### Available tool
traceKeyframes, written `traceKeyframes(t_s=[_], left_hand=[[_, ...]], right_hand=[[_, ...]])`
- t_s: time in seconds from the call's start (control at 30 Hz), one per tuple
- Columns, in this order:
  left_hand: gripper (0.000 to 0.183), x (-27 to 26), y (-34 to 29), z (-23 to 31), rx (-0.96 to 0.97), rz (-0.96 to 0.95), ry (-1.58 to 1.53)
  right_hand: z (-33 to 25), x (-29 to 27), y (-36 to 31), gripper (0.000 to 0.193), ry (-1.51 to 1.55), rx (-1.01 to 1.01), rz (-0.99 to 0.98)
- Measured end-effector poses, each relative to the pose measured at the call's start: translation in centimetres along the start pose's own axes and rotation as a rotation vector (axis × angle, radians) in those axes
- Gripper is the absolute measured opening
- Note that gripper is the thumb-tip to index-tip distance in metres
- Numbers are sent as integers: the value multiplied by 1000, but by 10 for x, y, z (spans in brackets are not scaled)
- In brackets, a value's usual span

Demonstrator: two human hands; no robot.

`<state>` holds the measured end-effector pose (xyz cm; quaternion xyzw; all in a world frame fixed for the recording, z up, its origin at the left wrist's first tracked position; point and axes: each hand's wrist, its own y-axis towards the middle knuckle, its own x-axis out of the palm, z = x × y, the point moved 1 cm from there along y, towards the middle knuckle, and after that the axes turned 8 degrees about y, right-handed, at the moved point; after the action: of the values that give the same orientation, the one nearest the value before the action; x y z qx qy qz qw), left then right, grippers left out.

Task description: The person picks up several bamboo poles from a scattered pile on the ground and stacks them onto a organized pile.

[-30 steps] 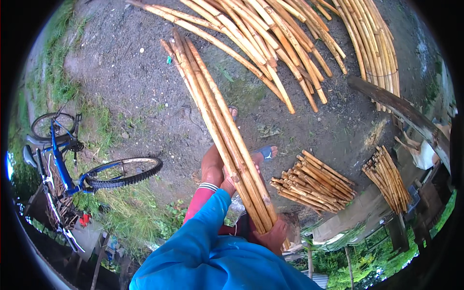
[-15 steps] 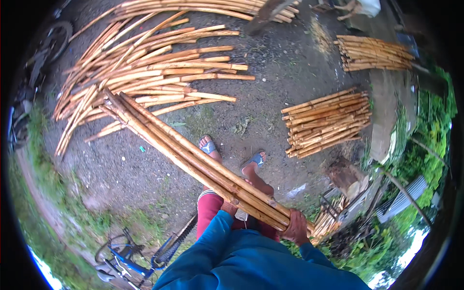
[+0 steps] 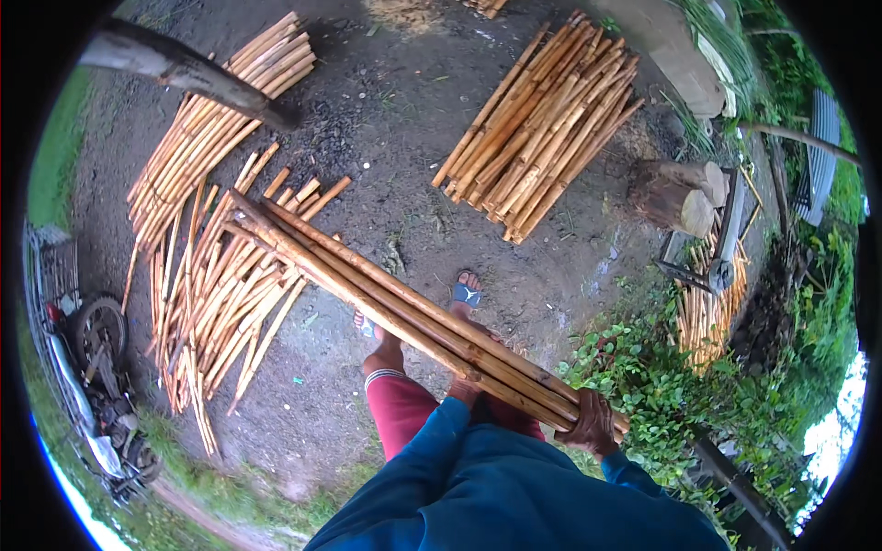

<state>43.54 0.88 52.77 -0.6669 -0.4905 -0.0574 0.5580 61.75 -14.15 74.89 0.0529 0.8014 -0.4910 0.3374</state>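
Note:
Several long tan bamboo poles (image 3: 397, 308) lie together across the front of my body, slanting from the far left down to the near right. My left hand (image 3: 465, 389) grips them from below near my waist, its fingers mostly hidden under the poles. Close to their near right end, my right hand (image 3: 591, 424) is wrapped round the bunch. The far ends of the held poles overlap, in this view, a loose heap of bamboo poles (image 3: 216, 303) on the ground at the left.
A neater bamboo stack (image 3: 542, 119) lies ahead to the right, another pile (image 3: 220, 119) at the far left by a wooden post (image 3: 175, 69). Cut logs (image 3: 675, 197), leafy plants (image 3: 661, 367) and more poles (image 3: 703, 317) are on the right. A motorcycle (image 3: 92, 395) stands at left.
My view has swung to the right and my feet have shifted, so the right-hand stack now appears more central. Both hands keep hold of the same bamboo poles.

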Motion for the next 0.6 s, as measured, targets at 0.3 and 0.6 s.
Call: traceKeyframes(t_s=[0.3, 0.6], left_hand=[[66, 54, 85, -61, -75, 117, 332], [86, 115, 231, -58, -302, 208, 587]], right_hand=[[31, 13, -40, 75, 268, 288, 267], [12, 51, 49, 82, 482, 516, 473]])
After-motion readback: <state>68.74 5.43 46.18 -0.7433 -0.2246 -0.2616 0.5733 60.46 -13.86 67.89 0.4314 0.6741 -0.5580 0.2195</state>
